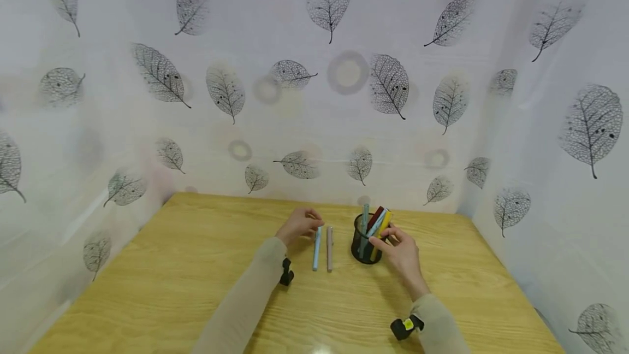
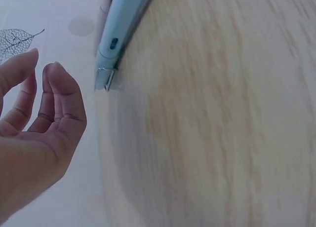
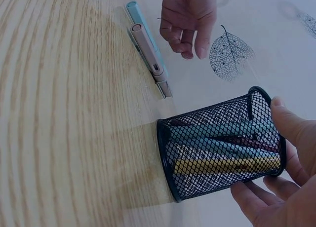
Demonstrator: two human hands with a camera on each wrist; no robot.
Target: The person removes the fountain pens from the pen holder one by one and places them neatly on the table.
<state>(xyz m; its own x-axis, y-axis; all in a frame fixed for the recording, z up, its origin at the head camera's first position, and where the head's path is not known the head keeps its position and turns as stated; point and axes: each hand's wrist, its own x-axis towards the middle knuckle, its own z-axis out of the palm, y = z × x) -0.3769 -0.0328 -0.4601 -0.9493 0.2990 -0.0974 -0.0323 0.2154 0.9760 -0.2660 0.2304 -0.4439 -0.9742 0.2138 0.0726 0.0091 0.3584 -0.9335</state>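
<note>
A black mesh pen holder (image 3: 222, 148) stands upright on the table, and my right hand (image 1: 403, 250) grips it near the rim, thumb on one side and fingers on the other. Inside lean a teal pen (image 1: 365, 217), a dark red pen (image 1: 375, 218), a light blue pen (image 1: 377, 223) and a yellow pen (image 1: 386, 222). Left of the holder, a light blue pen (image 1: 316, 253) and a pinkish-grey pen (image 1: 330, 253) lie side by side. My left hand (image 1: 301, 224) hovers by the light blue pen's far end, fingers loosely bent, nothing between them in the left wrist view.
The wooden table (image 1: 196, 266) reaches back to a white curtain (image 1: 295, 124) printed with dark leaves, which also hangs along both sides. Black straps with small devices sit on both wrists. The pen holder stands toward the table's far edge.
</note>
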